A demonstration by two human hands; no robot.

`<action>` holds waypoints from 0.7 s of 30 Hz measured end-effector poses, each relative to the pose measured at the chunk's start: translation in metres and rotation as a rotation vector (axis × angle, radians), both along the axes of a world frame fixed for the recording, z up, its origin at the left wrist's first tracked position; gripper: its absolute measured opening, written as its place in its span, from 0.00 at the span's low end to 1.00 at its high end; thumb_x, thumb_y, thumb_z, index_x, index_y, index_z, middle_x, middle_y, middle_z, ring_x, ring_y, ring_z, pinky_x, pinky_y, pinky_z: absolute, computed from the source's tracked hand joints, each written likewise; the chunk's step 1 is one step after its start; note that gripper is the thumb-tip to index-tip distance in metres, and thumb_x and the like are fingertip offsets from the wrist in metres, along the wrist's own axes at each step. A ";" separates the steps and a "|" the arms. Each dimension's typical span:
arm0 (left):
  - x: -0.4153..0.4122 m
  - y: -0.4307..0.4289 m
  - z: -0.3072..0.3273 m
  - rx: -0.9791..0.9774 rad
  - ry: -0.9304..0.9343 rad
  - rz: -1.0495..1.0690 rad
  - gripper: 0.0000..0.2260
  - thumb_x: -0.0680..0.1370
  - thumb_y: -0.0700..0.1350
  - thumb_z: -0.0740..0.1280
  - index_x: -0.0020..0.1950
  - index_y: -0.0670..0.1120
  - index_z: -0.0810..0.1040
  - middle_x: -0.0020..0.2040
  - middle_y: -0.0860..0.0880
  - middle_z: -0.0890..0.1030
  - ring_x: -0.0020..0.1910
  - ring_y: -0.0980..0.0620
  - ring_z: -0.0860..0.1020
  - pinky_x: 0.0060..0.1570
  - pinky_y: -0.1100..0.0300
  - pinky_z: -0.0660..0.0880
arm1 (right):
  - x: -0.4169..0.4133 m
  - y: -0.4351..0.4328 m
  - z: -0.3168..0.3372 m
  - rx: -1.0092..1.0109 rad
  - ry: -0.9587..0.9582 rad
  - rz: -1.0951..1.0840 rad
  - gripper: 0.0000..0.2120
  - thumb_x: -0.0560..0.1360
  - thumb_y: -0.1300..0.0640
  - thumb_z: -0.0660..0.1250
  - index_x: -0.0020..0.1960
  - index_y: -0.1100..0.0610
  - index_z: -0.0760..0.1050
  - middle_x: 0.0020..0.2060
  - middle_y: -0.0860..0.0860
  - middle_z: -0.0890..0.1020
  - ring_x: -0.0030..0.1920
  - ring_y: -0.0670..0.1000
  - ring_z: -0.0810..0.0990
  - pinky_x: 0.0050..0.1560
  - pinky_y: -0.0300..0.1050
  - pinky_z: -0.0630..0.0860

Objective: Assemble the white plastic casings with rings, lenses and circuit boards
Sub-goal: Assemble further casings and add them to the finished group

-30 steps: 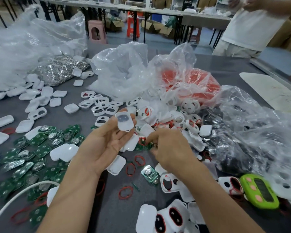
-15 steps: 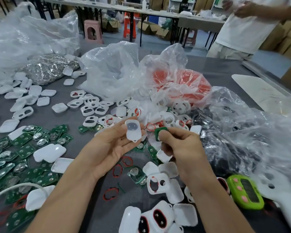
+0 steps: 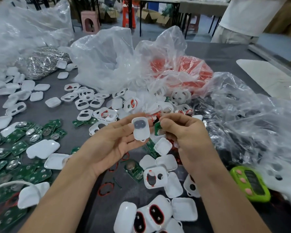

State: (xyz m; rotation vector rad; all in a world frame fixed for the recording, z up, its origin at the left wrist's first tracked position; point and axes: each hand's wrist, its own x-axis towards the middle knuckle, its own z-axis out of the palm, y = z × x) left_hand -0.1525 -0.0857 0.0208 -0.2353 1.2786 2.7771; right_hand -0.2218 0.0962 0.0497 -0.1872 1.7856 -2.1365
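My left hand holds a white plastic casing with a dark lens window, pinched between thumb and fingertips, inside facing me. My right hand pinches a small green circuit board just right of the casing, nearly touching it. Loose white casings lie scattered over the grey table. Green circuit boards are heaped at the left. Red rings lie near my wrists. Finished casings with red-ringed windows sit at the bottom centre.
Clear plastic bags crowd the table's back and right; one holds red rings, another shiny metal parts. A green timer lies at right. A white cable curves at lower left. A person stands at back right.
My right hand lifted a green circuit board from the pile and brought it up beside the casing. My left hand stayed raised, holding the casing.
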 end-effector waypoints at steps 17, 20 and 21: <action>0.001 0.003 -0.006 -0.145 -0.046 -0.093 0.17 0.77 0.42 0.69 0.66 0.41 0.81 0.60 0.41 0.85 0.57 0.44 0.85 0.55 0.52 0.82 | 0.004 0.000 0.001 0.176 0.238 0.046 0.06 0.72 0.66 0.76 0.39 0.58 0.85 0.36 0.54 0.87 0.35 0.48 0.82 0.40 0.40 0.80; 0.001 0.005 -0.005 -0.152 -0.047 -0.114 0.20 0.72 0.45 0.74 0.63 0.42 0.84 0.60 0.40 0.85 0.59 0.43 0.84 0.53 0.54 0.82 | 0.003 0.000 -0.001 0.272 0.319 0.067 0.04 0.72 0.63 0.78 0.39 0.56 0.86 0.31 0.46 0.84 0.32 0.43 0.77 0.38 0.38 0.77; 0.001 0.005 -0.005 -0.149 -0.043 -0.118 0.19 0.72 0.46 0.74 0.62 0.43 0.84 0.59 0.41 0.85 0.58 0.44 0.84 0.52 0.54 0.82 | 0.003 0.000 -0.001 0.283 0.332 0.079 0.05 0.72 0.63 0.78 0.39 0.56 0.86 0.31 0.46 0.84 0.32 0.42 0.77 0.37 0.38 0.77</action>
